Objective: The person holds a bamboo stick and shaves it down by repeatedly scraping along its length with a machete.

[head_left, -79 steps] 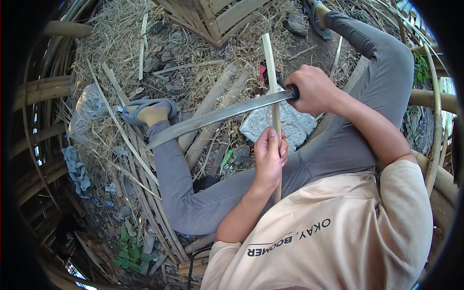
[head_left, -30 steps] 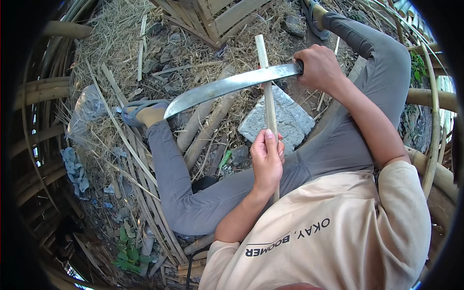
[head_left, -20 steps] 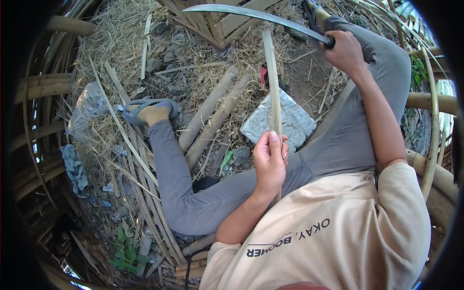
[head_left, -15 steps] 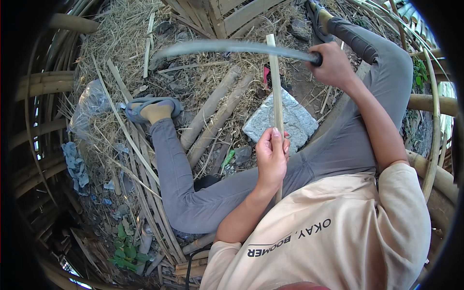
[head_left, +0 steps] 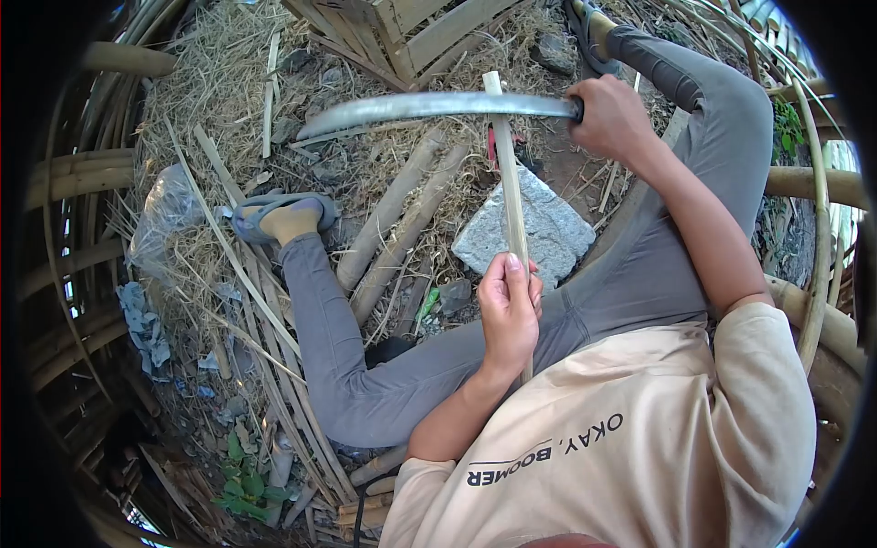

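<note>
My right hand (head_left: pixel 614 117) is wrapped round the dark handle of a long curved machete (head_left: pixel 402 110), its blade stretching left across the view. Near its far end a pale bamboo strip (head_left: pixel 510 187) passes the blade, which overlaps it in this view. My left hand (head_left: pixel 508 306) grips that strip lower down, thumb on top, and the strip's near end runs down toward my shirt. Beneath the strip lies a flat grey stone block (head_left: pixel 559 224), between my spread legs.
Two round bamboo poles (head_left: pixel 402 219) lie left of the stone. Long thin strips (head_left: pixel 274 365) are strewn by my left leg. A wooden crate (head_left: pixel 402 41) stands ahead, a clear plastic bag (head_left: pixel 166 215) lies at left, and bamboo rails (head_left: pixel 813 185) border the right.
The machete has come slightly down and left along with my right hand. The strip's far end has shifted a little left; my left hand keeps its grip.
</note>
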`<state>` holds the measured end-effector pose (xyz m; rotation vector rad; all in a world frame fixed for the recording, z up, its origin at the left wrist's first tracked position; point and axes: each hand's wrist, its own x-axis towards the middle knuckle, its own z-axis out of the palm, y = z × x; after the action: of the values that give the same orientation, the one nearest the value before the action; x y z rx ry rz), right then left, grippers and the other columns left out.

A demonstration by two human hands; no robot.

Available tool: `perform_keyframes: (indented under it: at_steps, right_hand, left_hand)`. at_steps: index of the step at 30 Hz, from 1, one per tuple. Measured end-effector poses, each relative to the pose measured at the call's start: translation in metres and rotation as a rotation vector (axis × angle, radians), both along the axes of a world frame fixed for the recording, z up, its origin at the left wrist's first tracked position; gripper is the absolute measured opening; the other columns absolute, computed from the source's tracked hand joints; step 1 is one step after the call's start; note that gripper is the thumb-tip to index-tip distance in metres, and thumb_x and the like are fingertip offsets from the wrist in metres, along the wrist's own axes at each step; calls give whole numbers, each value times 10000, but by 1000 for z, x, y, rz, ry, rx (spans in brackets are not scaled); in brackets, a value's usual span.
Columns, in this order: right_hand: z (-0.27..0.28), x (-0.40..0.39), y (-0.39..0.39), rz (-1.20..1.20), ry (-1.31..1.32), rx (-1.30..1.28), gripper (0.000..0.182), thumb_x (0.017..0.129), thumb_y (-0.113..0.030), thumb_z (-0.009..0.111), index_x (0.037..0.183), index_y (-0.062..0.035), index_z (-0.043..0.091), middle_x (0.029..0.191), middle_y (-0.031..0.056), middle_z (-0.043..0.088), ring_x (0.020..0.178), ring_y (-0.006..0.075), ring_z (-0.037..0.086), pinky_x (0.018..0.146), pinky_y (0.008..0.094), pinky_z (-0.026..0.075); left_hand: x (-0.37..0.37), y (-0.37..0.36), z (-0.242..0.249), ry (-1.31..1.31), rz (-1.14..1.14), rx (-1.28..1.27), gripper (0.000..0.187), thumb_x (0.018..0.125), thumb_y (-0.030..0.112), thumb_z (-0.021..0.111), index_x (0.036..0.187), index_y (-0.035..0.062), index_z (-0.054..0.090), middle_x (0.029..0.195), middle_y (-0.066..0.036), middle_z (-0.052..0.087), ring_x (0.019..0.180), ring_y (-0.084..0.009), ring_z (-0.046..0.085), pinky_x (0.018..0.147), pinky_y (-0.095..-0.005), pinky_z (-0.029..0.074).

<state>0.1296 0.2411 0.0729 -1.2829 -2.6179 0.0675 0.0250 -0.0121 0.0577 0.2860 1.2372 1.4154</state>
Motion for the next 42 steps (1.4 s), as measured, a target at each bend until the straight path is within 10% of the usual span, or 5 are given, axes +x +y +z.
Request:
perform_keyframes:
  at_steps: [7,13,26,42]
  right_hand:
    - [14,21,25,-138,192,-51,267,818,-260,639,883,-16,729,691,197,659,703,375,672,702,446,540]
    - [20,2,-5,35,153,-376,224,762,-232,664,768,-11,695,670,184,649,677,379,645,678,467,517]
    - [15,-9,-28,100,-99,-205,267,601,-162,689,835,-40,733,829,203,676,827,381,655,783,454,529]
    - [22,22,19,-75,193,-243,310,806,-278,672,886,17,722,692,212,647,665,351,663,658,407,513]
  left_hand:
    - [-3,2,9,-62,-16,30,284,1073,289,390,924,73,497,591,58,377,460,-9,290,398,-190,239]
    - [-8,8,-3,-119,19,-19,269,1073,279,387,938,75,499,601,55,384,453,-7,285,399,-186,245]
    - [-6,5,-4,-267,-26,69,289,1075,320,375,944,88,487,565,59,359,419,-10,260,376,-184,224]
    - [-14,5,0,-349,-67,110,283,1076,300,367,939,85,490,566,64,363,421,-5,257,367,-180,221]
